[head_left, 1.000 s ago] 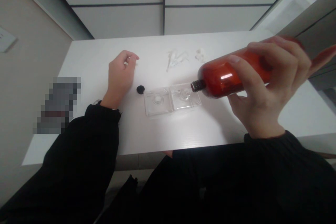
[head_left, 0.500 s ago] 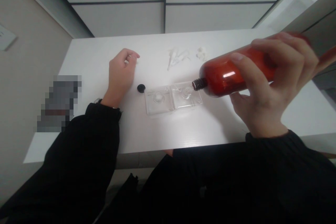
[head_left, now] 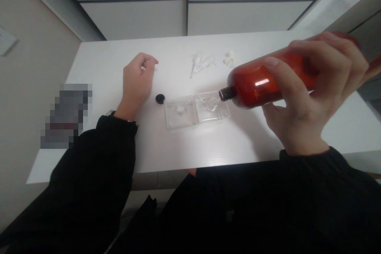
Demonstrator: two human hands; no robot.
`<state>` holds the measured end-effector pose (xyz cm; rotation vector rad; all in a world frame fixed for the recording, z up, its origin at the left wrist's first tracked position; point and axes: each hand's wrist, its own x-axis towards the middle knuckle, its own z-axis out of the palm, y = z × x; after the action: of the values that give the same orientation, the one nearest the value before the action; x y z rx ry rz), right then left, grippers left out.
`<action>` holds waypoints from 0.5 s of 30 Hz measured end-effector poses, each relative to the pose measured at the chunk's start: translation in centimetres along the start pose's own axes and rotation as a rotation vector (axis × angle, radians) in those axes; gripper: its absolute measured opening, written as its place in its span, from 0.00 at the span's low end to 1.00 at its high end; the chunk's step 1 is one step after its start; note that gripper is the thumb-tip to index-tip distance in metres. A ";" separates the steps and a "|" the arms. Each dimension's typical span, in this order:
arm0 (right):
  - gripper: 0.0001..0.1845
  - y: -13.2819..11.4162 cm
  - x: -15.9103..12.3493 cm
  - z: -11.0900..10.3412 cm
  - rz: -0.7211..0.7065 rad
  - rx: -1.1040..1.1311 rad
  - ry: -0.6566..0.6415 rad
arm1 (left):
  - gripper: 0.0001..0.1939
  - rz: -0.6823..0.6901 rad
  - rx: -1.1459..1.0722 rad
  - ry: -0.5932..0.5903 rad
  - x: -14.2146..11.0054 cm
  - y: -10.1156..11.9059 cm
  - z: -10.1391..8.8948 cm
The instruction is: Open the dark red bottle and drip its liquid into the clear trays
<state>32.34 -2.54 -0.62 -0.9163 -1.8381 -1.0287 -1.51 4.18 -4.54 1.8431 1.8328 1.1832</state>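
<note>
Right hand [head_left: 306,99] gripping amber bottle [head_left: 256,85] (base hidden)

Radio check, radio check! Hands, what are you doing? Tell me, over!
Right hand gripping amber plastic bottle, tilted neck-down. Threaded neck over clear plastic tray. Left hand curled on the white table, near small black cap.

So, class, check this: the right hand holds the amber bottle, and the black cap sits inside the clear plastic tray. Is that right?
Not quite: the black cap lies on the white table just left of the clear plastic tray, not inside it, as the head view shows. The right hand does hold the amber bottle.
</note>
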 end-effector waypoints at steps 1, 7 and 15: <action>0.30 0.0 0.0 0.0 0.009 0.002 -0.001 | 0.11 -0.002 -0.003 0.004 0.0 0.1 0.0; 0.31 0.0 0.0 0.1 -0.004 0.002 0.009 | 0.11 -0.018 -0.021 -0.015 -0.1 0.5 -0.1; 0.33 0.1 0.0 -0.1 -0.016 0.002 -0.012 | 0.12 -0.005 -0.024 0.005 -0.2 0.4 -0.1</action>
<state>32.45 -2.60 -0.57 -0.9093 -1.8586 -1.0330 -1.25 3.95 -4.25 1.8233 1.8169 1.2044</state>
